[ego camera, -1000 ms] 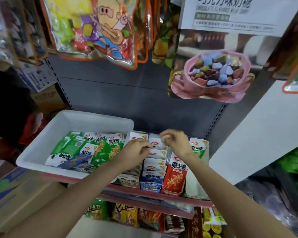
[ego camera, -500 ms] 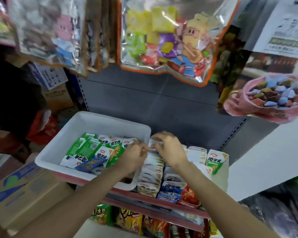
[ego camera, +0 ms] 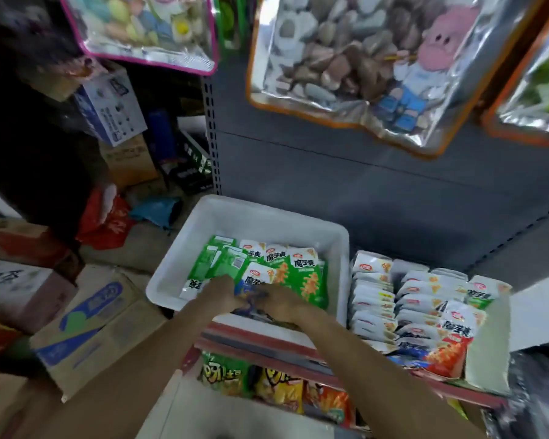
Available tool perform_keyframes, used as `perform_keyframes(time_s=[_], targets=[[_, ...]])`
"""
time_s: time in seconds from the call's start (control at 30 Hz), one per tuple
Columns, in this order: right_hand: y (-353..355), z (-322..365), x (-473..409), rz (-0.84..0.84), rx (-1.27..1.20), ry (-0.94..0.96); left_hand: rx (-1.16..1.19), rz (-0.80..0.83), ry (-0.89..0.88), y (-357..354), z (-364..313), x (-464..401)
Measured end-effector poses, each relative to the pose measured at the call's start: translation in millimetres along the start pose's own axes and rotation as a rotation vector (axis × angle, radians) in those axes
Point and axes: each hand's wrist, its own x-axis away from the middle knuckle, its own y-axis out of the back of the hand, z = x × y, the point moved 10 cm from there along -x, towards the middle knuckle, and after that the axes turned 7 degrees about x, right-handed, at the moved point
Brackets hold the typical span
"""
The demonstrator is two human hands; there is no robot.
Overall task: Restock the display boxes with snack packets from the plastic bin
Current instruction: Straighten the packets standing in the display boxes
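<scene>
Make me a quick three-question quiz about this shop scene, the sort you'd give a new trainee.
1. True or false: both hands are inside the white plastic bin.
2. Which colour shows most among the snack packets in the bin? A) green B) purple C) black
3. On which side of the bin do the display boxes stand, as the person sees it?

Key
1. True: the left hand and the right hand meet over a bluish packet at the bin's near end; the blur hides whether they grip it.
2. A, green.
3. The right, on the same shelf.
</scene>
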Motion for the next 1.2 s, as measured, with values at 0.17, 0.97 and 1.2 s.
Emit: perform_keyframes(time_s=[0.17, 0.97, 1.2], targets=[[-1.6, -6.9, -12.1, -0.126, -0.468, -0.038, 0.199, -0.164, -0.092, 22.1, -1.8, -7.4], [209.9, -212.4, 203.5, -1.088, -0.832, 0.180, 0.110, -0.018, -0.507, -81.8, -271.4, 40.7], [206.4, -249.2, 189.2, -0.913, -0.883, 0.191, 0.057, -0.097, -0.492, -96.4, -289.7, 50.6]])
